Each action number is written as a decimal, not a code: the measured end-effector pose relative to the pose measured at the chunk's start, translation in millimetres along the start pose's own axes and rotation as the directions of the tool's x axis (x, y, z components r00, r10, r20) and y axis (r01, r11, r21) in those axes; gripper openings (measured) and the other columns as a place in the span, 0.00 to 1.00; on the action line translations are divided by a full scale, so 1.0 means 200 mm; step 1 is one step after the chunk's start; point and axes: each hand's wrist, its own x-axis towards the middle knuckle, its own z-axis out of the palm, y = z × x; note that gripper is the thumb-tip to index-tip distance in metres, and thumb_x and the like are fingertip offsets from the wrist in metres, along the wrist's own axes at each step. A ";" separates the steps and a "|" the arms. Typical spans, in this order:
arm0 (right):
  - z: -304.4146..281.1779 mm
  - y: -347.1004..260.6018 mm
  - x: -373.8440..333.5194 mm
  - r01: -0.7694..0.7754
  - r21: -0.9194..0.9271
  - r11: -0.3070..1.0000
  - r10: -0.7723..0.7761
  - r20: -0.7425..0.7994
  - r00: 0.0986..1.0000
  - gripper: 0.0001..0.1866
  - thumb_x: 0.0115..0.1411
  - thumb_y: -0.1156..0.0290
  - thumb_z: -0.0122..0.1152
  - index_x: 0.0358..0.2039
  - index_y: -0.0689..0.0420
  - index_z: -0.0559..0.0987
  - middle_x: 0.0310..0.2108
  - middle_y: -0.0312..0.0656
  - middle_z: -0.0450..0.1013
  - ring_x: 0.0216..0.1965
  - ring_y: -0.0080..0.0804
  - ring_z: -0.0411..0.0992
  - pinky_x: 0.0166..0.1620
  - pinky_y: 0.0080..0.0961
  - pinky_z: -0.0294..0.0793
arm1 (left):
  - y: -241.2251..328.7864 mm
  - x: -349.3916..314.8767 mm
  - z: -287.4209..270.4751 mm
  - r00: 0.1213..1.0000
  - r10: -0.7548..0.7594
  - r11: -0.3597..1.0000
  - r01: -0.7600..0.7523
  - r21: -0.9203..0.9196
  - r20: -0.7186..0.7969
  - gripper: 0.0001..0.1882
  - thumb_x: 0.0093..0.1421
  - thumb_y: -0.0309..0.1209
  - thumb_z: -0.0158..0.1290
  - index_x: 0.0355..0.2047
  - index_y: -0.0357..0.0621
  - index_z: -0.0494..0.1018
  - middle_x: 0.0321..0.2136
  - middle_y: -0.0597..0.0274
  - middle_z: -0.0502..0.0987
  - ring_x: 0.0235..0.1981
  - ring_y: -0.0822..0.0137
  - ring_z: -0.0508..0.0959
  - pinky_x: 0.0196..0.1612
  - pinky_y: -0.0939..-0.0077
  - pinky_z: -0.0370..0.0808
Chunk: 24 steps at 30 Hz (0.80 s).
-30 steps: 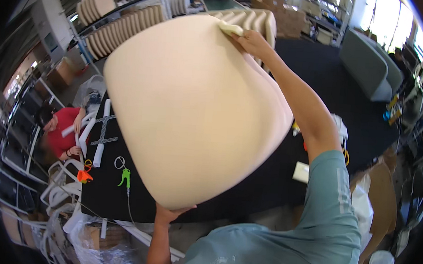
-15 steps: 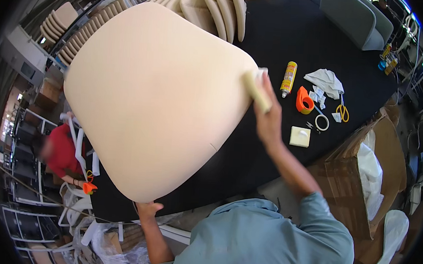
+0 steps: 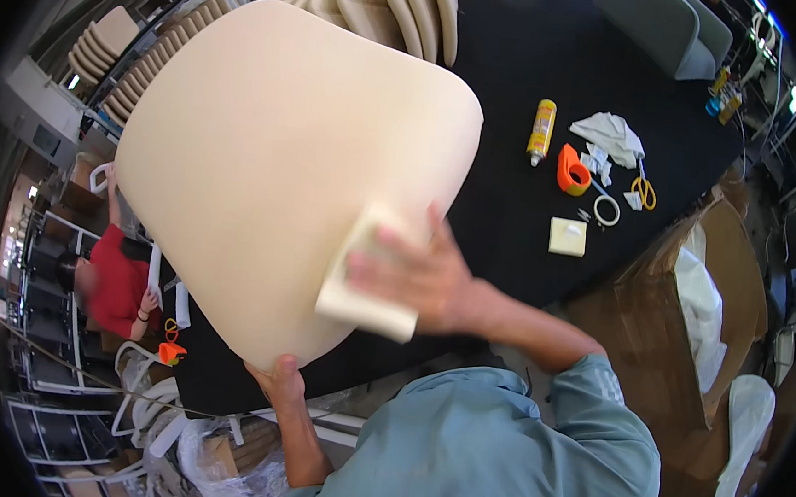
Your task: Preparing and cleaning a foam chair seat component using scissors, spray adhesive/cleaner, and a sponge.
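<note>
A large, smooth cream chair shell is tilted up over the black-covered table. My left hand grips its near lower edge, with the thumb on the front face and the other fingers hidden behind. In my right hand is a pale cream sponge block, held against the shell's lower right part. Motion blurs both the right hand and the sponge, and the fingers lie across its upper face.
Right of the shell lie a yellow spray can, an orange tape dispenser, a white cloth, yellow-handled scissors and a second sponge block. Stacked cream shells stand behind. A person in red works at the left.
My right hand has swept the sponge down and left from the shell's right edge to its lower right part. My left hand keeps its hold, and the thumb now lies on the front face.
</note>
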 end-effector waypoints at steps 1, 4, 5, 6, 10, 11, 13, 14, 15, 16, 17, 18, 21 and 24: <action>-0.01 0.14 0.04 -0.063 -0.057 0.996 0.064 0.012 0.998 0.29 0.60 0.66 0.56 0.64 0.44 0.74 0.67 0.36 0.68 0.72 0.46 0.60 0.71 0.75 0.34 | 0.00 0.00 0.00 1.000 -0.005 1.000 0.005 0.005 0.006 0.52 0.45 0.56 0.75 0.60 0.33 0.68 0.53 0.56 0.76 0.53 0.62 0.77 0.57 0.62 0.74; -0.10 0.71 0.04 -0.444 -0.040 0.895 0.412 -0.308 0.858 0.25 0.65 0.72 0.54 0.63 0.51 0.74 0.65 0.48 0.69 0.67 0.54 0.64 0.72 0.67 0.41 | 0.03 -0.02 0.01 1.000 0.014 1.000 -0.014 0.021 0.004 0.50 0.47 0.55 0.74 0.59 0.33 0.68 0.53 0.57 0.76 0.54 0.62 0.77 0.58 0.63 0.74; -0.09 0.91 -0.05 -0.614 0.036 0.789 0.584 -0.353 0.731 0.19 0.70 0.67 0.52 0.59 0.54 0.78 0.57 0.52 0.76 0.60 0.53 0.73 0.73 0.51 0.51 | 0.03 0.00 0.02 0.999 -0.006 1.000 0.005 0.007 0.042 0.49 0.47 0.54 0.74 0.59 0.33 0.68 0.53 0.57 0.76 0.54 0.63 0.77 0.58 0.64 0.74; -0.17 0.93 -0.09 -0.834 0.406 0.374 0.919 -0.037 0.394 0.20 0.72 0.58 0.54 0.52 0.60 0.81 0.41 0.51 0.82 0.45 0.43 0.80 0.62 0.34 0.68 | 0.02 0.02 0.00 0.998 -0.022 1.000 0.022 -0.001 0.062 0.48 0.48 0.54 0.74 0.59 0.34 0.68 0.53 0.58 0.76 0.54 0.63 0.77 0.58 0.64 0.74; -0.03 0.97 -0.41 -0.614 0.777 0.139 0.990 -0.085 0.117 0.24 0.72 0.53 0.56 0.47 0.65 0.82 0.33 0.37 0.79 0.36 0.20 0.76 0.41 0.20 0.73 | 0.06 0.02 0.07 0.997 0.019 1.000 -0.019 -0.003 0.068 0.48 0.48 0.54 0.74 0.59 0.34 0.68 0.52 0.59 0.76 0.53 0.63 0.77 0.58 0.63 0.74; -0.01 0.94 -0.43 -0.486 0.867 0.107 0.994 -0.099 0.043 0.23 0.72 0.54 0.56 0.48 0.64 0.82 0.35 0.37 0.79 0.37 0.20 0.76 0.41 0.21 0.73 | 0.06 0.01 0.06 0.998 0.004 1.000 -0.005 0.010 0.069 0.49 0.47 0.54 0.74 0.60 0.35 0.67 0.53 0.59 0.75 0.54 0.63 0.77 0.59 0.62 0.74; 0.04 0.90 -0.45 -0.460 0.879 0.121 0.992 -0.116 0.041 0.23 0.72 0.54 0.56 0.49 0.65 0.81 0.37 0.36 0.79 0.37 0.19 0.75 0.42 0.22 0.73 | 0.07 -0.01 0.05 0.997 -0.006 1.000 0.004 0.028 0.076 0.51 0.47 0.55 0.74 0.61 0.35 0.66 0.54 0.58 0.75 0.55 0.62 0.76 0.60 0.61 0.73; 0.03 0.88 -0.40 -0.441 0.889 0.125 0.992 -0.115 0.050 0.24 0.73 0.54 0.56 0.49 0.65 0.81 0.37 0.36 0.79 0.37 0.18 0.74 0.41 0.22 0.73 | 0.08 -0.02 0.05 0.998 -0.003 0.999 0.001 0.034 0.067 0.53 0.46 0.56 0.74 0.62 0.36 0.64 0.56 0.58 0.73 0.57 0.62 0.75 0.61 0.60 0.72; 0.02 0.86 -0.35 -0.421 0.898 0.129 0.992 -0.114 0.061 0.24 0.73 0.53 0.56 0.49 0.65 0.81 0.37 0.36 0.79 0.37 0.17 0.74 0.41 0.22 0.72 | 0.08 -0.03 0.05 0.998 0.001 0.999 -0.003 0.039 0.056 0.55 0.46 0.56 0.75 0.64 0.36 0.63 0.58 0.57 0.72 0.59 0.61 0.74 0.61 0.59 0.72; 0.00 0.82 -0.26 -0.345 0.927 0.147 0.989 -0.138 0.049 0.23 0.73 0.54 0.56 0.49 0.65 0.81 0.37 0.35 0.79 0.36 0.18 0.74 0.41 0.22 0.72 | 0.07 -0.04 0.05 0.998 0.005 0.999 -0.008 0.042 0.061 0.55 0.46 0.56 0.75 0.64 0.36 0.63 0.58 0.57 0.72 0.59 0.61 0.74 0.61 0.59 0.72; -0.03 0.77 -0.15 -0.268 0.950 0.159 0.987 -0.153 0.043 0.22 0.73 0.55 0.56 0.49 0.65 0.81 0.36 0.34 0.79 0.36 0.18 0.73 0.40 0.22 0.72 | 0.06 -0.06 0.03 0.998 0.002 0.999 -0.004 0.040 0.066 0.56 0.45 0.57 0.75 0.65 0.37 0.62 0.59 0.57 0.71 0.60 0.60 0.72 0.62 0.58 0.71; -0.08 0.63 -0.07 -0.439 0.884 0.160 0.983 -0.102 0.154 0.20 0.72 0.58 0.56 0.51 0.64 0.80 0.41 0.38 0.80 0.43 0.24 0.75 0.47 0.26 0.73 | 0.06 -0.08 0.01 0.998 -0.003 0.999 0.000 0.037 0.065 0.58 0.45 0.57 0.75 0.66 0.37 0.60 0.60 0.56 0.69 0.61 0.60 0.71 0.63 0.57 0.70; 0.01 0.07 -0.04 -0.463 0.472 0.750 0.661 -0.532 0.529 0.19 0.68 0.69 0.57 0.58 0.60 0.77 0.61 0.53 0.73 0.69 0.48 0.64 0.72 0.45 0.56 | 0.06 -0.12 0.07 0.997 0.049 0.998 -0.050 0.026 0.054 0.57 0.45 0.55 0.75 0.67 0.37 0.60 0.60 0.56 0.69 0.61 0.59 0.71 0.64 0.57 0.70; 0.27 -0.23 -0.27 -0.329 0.178 0.927 0.371 -0.326 0.870 0.26 0.64 0.74 0.57 0.63 0.59 0.73 0.70 0.58 0.60 0.76 0.57 0.44 0.76 0.53 0.35 | 0.08 -0.12 0.03 0.999 -0.036 0.998 0.035 0.046 0.035 0.57 0.46 0.53 0.75 0.67 0.37 0.59 0.61 0.55 0.69 0.62 0.58 0.71 0.65 0.56 0.69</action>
